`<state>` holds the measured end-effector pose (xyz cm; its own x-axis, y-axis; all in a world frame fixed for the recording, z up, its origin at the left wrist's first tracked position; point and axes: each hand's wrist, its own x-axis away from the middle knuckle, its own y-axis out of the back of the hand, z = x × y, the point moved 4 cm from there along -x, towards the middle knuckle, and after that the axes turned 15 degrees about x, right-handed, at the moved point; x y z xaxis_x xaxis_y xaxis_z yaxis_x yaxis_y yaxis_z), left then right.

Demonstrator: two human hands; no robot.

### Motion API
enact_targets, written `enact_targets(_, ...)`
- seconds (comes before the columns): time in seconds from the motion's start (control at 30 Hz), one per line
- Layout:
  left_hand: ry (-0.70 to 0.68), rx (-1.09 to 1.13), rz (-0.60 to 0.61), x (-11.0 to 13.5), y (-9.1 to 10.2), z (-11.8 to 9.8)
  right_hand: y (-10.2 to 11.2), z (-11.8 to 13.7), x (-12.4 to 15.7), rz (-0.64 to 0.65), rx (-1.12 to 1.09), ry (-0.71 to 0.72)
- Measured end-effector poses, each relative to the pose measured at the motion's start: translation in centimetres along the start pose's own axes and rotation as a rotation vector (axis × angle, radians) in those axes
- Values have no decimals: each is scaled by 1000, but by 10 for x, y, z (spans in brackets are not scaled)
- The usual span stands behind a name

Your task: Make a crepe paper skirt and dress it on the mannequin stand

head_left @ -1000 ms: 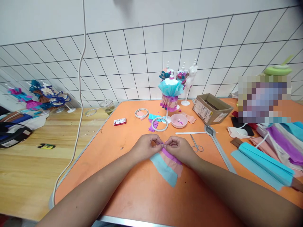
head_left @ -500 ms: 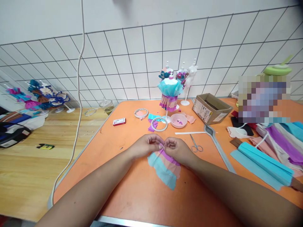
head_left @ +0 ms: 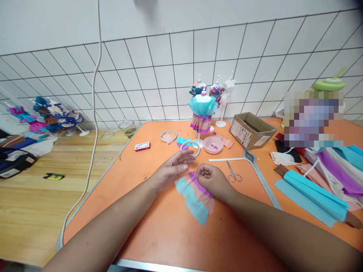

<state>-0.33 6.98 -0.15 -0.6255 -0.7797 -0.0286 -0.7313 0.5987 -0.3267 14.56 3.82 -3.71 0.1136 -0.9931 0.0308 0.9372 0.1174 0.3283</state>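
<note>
A small pleated crepe-paper piece (head_left: 194,194) in blue, pink and purple bands lies on the orange table (head_left: 170,226). My right hand (head_left: 212,180) pinches its gathered purple top edge, fingers closed. My left hand (head_left: 170,168) has let go and hovers just left of the piece with fingers stretched out, pointing toward a white tape ring (head_left: 190,148). Small scissors (head_left: 233,173) lie just right of my right hand.
Behind stand mannequin figures, one in a paper dress (head_left: 202,111), a pink bowl (head_left: 213,144), a second tape ring (head_left: 168,136), a red card box (head_left: 142,146) and a cardboard box (head_left: 252,130). Folded crepe paper (head_left: 314,196) lies right. A white cable (head_left: 95,94) hangs left over a wooden table (head_left: 34,200).
My left hand released the paper's top edge and opened, moving forward toward the tape ring. My right hand keeps its pinch; the paper shifted slightly left.
</note>
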Motion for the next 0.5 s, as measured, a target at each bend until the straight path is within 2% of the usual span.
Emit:
enact_targets(0.1, -98, -401, -54, 2, -3, -10, 5, -3, -3, -69, -34, -10)
enact_targets(0.27, -325, -980, -245, 7, -15, -13, 5, -4, -3, -104, -92, 23)
enact_targets(0.37, -361, -1137, -259, 9, -20, -11, 4, -1, -1, -101, -119, 55)
enact_targets(0.5, -376, -1065, -280, 10, -17, -15, 5, 0, 1, -91, -137, 51)
